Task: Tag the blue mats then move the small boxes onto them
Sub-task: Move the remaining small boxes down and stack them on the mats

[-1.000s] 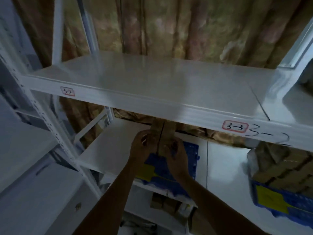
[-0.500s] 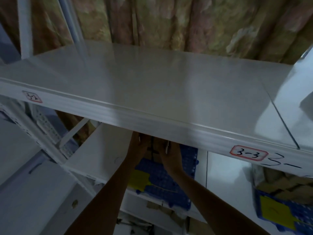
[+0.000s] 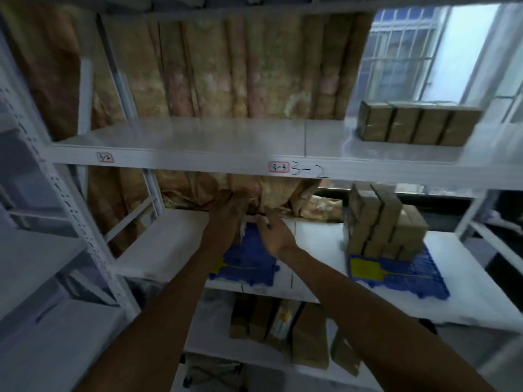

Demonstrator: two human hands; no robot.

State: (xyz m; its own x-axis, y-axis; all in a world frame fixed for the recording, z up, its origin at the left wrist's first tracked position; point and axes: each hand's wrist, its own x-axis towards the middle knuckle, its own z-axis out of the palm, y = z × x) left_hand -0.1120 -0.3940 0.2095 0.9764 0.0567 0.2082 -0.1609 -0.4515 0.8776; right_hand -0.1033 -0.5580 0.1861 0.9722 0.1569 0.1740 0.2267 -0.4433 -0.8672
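Two forearms are reaching over the shelf edge. Both hands, left and right, are meeting at the far edge of the near mat; whether they are gripping anything, I cannot tell. Boxes are sitting stacked on another mat, rightward. Farther up, a row of boxes is lying.

Head view faces shelving closely, level.

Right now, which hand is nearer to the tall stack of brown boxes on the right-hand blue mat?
Right. The right hand is over the middle blue mat, left of the box stack; the left hand is further left.
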